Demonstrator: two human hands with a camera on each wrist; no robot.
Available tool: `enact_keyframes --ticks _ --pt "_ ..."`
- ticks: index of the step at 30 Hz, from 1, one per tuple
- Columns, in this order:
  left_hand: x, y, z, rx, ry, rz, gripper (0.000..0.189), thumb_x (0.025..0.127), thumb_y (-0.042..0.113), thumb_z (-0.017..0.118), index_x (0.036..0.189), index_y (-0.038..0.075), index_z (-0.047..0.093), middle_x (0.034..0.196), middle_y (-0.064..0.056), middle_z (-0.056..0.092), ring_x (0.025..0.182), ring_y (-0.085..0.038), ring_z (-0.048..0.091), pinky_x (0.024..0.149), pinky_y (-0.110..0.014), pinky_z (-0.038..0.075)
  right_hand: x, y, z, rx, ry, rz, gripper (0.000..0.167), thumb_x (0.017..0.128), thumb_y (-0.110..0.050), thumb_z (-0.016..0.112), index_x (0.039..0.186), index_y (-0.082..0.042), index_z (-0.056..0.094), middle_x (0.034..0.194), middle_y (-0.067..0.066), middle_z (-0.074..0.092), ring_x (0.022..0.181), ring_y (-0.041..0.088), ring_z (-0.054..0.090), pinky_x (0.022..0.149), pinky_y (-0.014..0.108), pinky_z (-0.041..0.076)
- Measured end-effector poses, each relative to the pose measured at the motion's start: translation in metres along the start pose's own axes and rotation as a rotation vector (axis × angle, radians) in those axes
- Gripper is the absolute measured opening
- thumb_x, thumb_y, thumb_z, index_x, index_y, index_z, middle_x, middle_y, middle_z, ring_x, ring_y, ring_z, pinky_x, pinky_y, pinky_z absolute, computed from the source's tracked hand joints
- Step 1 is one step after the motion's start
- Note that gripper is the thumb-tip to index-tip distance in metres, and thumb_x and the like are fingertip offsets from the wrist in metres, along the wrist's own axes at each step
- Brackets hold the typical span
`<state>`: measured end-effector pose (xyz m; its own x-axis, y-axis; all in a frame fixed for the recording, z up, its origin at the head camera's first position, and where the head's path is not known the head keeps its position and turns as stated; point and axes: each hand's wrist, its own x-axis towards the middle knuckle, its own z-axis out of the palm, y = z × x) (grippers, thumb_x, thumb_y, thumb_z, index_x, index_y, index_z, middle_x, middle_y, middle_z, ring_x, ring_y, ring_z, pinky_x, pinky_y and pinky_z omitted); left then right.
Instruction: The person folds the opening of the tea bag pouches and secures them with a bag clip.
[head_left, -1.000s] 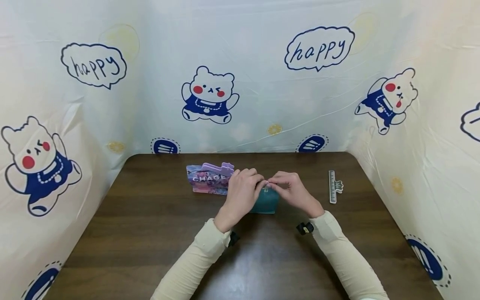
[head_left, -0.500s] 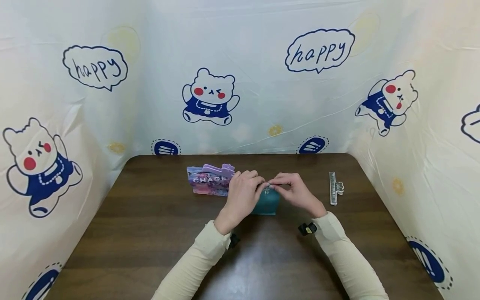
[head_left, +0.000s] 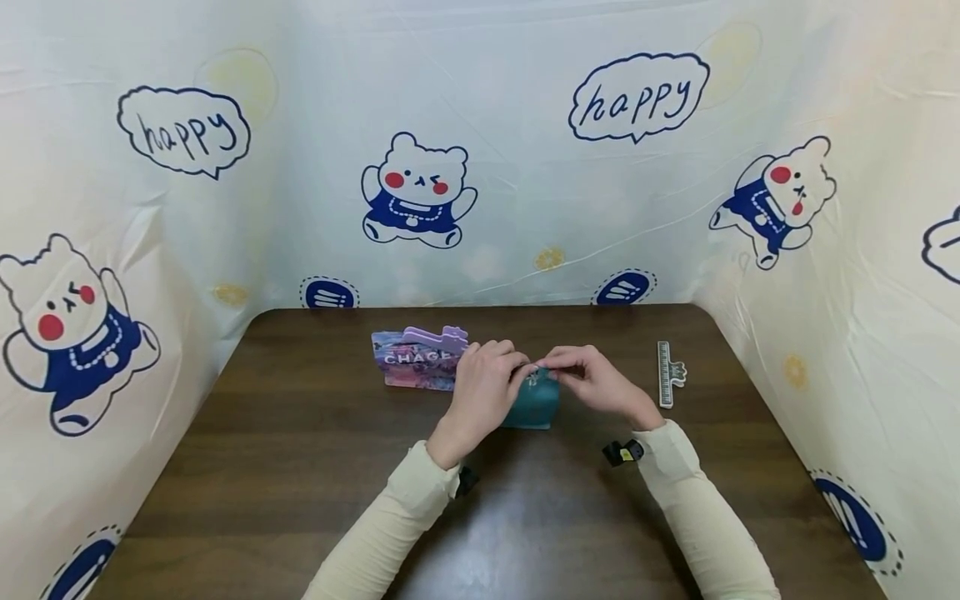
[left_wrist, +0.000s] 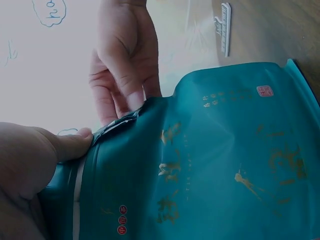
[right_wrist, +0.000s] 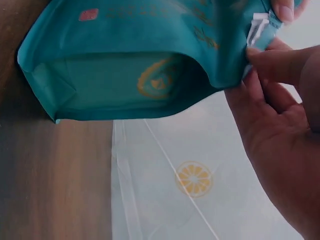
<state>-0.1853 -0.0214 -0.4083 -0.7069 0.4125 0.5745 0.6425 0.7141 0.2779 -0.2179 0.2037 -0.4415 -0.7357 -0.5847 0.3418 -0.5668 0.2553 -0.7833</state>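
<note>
A teal pouch (head_left: pixel 534 407) with gold lettering stands upright on the table between both hands. At its top, my left hand (head_left: pixel 483 387) pinches the folded edge, the thumb pressing in the left wrist view. My right hand (head_left: pixel 596 385) pinches the same edge at its right end, thumb against fingers. In the left wrist view, a pale strip runs along the creased top of the pouch (left_wrist: pixel 215 155). From the right wrist view, the bottom of the pouch (right_wrist: pixel 115 82) shows as a rounded fold, and the edge is bunched between the fingertips.
Left of the teal pouch stands a purple-blue printed pouch (head_left: pixel 408 371) with a lilac clip (head_left: pixel 435 337) across its top. A white ruler-patterned clip (head_left: pixel 665 375) lies on the right of the table (head_left: pixel 285 467). Patterned curtains surround the table's back and sides.
My right hand has shifted slightly right along the pouch's top edge, its wrist turning outward, and more of the printed front shows. My left hand stays in place.
</note>
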Motion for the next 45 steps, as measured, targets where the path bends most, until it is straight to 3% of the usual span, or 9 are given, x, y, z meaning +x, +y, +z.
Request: enact_keyframes --ticks 8,18,22,27,31,38,41,45 --pt "0.0 0.0 0.001 -0.003 0.012 0.014 0.012 0.092 0.024 0.077 0.093 0.013 0.081 0.079 0.002 0.066 0.072 -0.015 0.058 0.065 -0.029 0.037 0.0 0.004 0.002 -0.039 0.064 -0.048 0.027 0.093 0.015 0.061 0.113 0.003 0.076 0.107 0.018 0.074 0.092 0.031 0.069 0.079 0.026 0.057" --pt "-0.002 -0.003 0.001 -0.009 0.004 0.0 0.012 0.092 0.024 0.077 0.094 0.013 0.082 0.081 0.002 0.068 0.074 -0.015 0.06 0.067 -0.028 0.04 -0.007 0.016 0.006 -0.051 0.145 0.025 0.021 0.092 0.01 0.067 0.109 0.002 0.076 0.103 0.015 0.074 0.092 0.022 0.07 0.084 0.026 0.057" --pt "-0.003 -0.003 0.001 0.004 0.018 0.004 0.012 0.093 0.025 0.076 0.094 0.014 0.081 0.081 0.002 0.068 0.074 -0.015 0.06 0.066 -0.029 0.04 -0.006 0.018 0.007 -0.058 0.164 -0.022 0.021 0.091 0.012 0.067 0.106 0.001 0.077 0.101 0.014 0.074 0.09 0.025 0.07 0.082 0.026 0.058" --pt "-0.003 -0.002 0.002 0.003 0.02 0.01 0.012 0.093 0.025 0.076 0.093 0.014 0.081 0.081 0.002 0.067 0.074 -0.015 0.06 0.066 -0.029 0.04 -0.006 0.019 0.007 -0.111 0.186 -0.083 0.024 0.09 0.01 0.07 0.104 -0.007 0.079 0.096 0.005 0.074 0.086 0.021 0.07 0.079 0.022 0.057" --pt "-0.001 -0.001 0.003 -0.006 0.018 0.003 0.012 0.092 0.024 0.078 0.093 0.013 0.081 0.081 0.001 0.067 0.073 -0.015 0.059 0.065 -0.028 0.039 -0.005 0.019 0.006 -0.136 0.188 -0.108 0.024 0.091 0.007 0.07 0.104 -0.01 0.079 0.094 0.002 0.073 0.085 0.017 0.069 0.078 0.024 0.057" --pt "-0.005 -0.001 0.003 0.008 0.016 -0.001 0.013 0.093 0.025 0.075 0.094 0.013 0.081 0.08 0.001 0.067 0.072 -0.015 0.059 0.065 -0.028 0.039 -0.006 0.008 0.007 -0.084 0.143 -0.036 0.021 0.092 0.004 0.07 0.107 -0.009 0.078 0.103 0.006 0.073 0.093 0.022 0.069 0.084 0.037 0.058" --pt "-0.005 0.0 0.003 0.018 0.018 0.005 0.013 0.093 0.025 0.076 0.094 0.013 0.081 0.08 0.001 0.066 0.072 -0.015 0.058 0.065 -0.028 0.04 -0.003 0.003 0.01 -0.056 0.134 -0.073 0.019 0.092 -0.002 0.074 0.107 -0.013 0.078 0.104 0.002 0.073 0.094 0.017 0.068 0.083 0.041 0.058" --pt "-0.003 0.003 0.003 0.034 0.02 0.002 0.013 0.092 0.024 0.077 0.093 0.012 0.081 0.081 0.001 0.067 0.073 -0.016 0.059 0.066 -0.029 0.041 0.004 -0.003 0.012 -0.067 0.152 -0.099 0.017 0.088 0.0 0.077 0.1 -0.011 0.078 0.099 0.003 0.073 0.09 0.014 0.067 0.081 0.033 0.058"
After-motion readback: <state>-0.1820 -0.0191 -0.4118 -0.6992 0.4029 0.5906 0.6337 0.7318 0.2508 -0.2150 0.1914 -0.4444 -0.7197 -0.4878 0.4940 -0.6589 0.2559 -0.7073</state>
